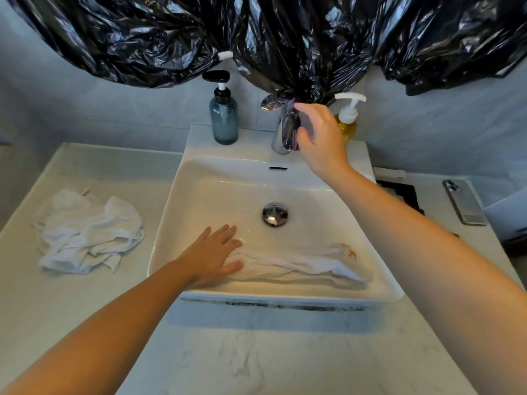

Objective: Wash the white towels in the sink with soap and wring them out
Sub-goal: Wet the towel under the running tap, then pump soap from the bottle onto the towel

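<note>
White towel under flat left fingers in sink, right fingers loose at tap

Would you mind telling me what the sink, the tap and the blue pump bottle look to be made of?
The sink looks like glazed white ceramic: smooth, glossy, with soft highlights along the rim. The tap seems chromed metal, mirror-bright with sharp reflections. The blue pump bottle appears tinted clear glass or hard plastic, since its tube shows through; which, I cannot tell.
</note>
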Action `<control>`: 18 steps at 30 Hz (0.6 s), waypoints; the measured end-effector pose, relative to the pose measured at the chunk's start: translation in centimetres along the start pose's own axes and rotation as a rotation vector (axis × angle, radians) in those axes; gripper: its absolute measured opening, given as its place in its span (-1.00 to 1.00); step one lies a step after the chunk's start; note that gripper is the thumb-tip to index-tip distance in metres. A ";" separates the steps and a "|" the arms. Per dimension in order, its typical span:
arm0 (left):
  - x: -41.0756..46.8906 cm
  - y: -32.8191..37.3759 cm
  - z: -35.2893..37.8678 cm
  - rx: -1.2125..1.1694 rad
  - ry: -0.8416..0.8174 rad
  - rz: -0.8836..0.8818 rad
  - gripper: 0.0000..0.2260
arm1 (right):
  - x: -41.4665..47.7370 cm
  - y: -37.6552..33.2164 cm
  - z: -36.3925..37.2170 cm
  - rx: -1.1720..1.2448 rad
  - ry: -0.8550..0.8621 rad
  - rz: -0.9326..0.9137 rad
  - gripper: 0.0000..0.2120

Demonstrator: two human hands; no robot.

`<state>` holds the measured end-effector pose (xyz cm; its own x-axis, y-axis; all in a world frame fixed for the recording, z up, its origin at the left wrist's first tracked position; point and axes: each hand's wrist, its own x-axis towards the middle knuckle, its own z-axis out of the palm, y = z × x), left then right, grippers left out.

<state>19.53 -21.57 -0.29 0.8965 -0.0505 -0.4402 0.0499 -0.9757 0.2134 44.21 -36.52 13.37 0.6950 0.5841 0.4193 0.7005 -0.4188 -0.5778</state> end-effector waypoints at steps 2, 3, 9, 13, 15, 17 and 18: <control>0.2 -0.1 -0.1 -0.019 0.000 0.001 -0.37 | -2.3 2.7 0.0 0.197 0.181 0.277 -0.63; 0.2 -0.2 -0.1 -0.029 0.003 0.008 -0.41 | -3.2 4.1 -0.1 0.255 0.223 0.432 -0.63; 0.5 -0.6 0.4 -0.051 0.042 0.011 -0.46 | -2.6 9.7 -1.1 0.389 0.225 0.814 -0.28; 0.6 -0.5 0.5 -0.057 0.055 -0.008 -0.48 | -0.5 10.6 -0.8 0.394 0.119 0.776 -0.13; 0.6 -0.4 0.6 -0.060 0.055 -0.023 -0.49 | 0.4 10.8 -0.7 0.428 0.110 0.780 -0.09; 0.6 -0.5 0.6 -0.072 0.058 -0.025 -0.50 | 1.1 11.0 -0.4 0.453 0.111 0.789 -0.09; 0.6 -0.6 0.7 -0.081 0.066 -0.023 -0.50 | 1.4 11.0 -0.3 0.461 0.113 0.791 -0.10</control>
<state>19.78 -21.17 -1.27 0.9216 -0.0116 -0.3879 0.1036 -0.9559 0.2748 52.98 -40.49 7.77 0.9725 0.1647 -0.1646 -0.1018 -0.3349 -0.9367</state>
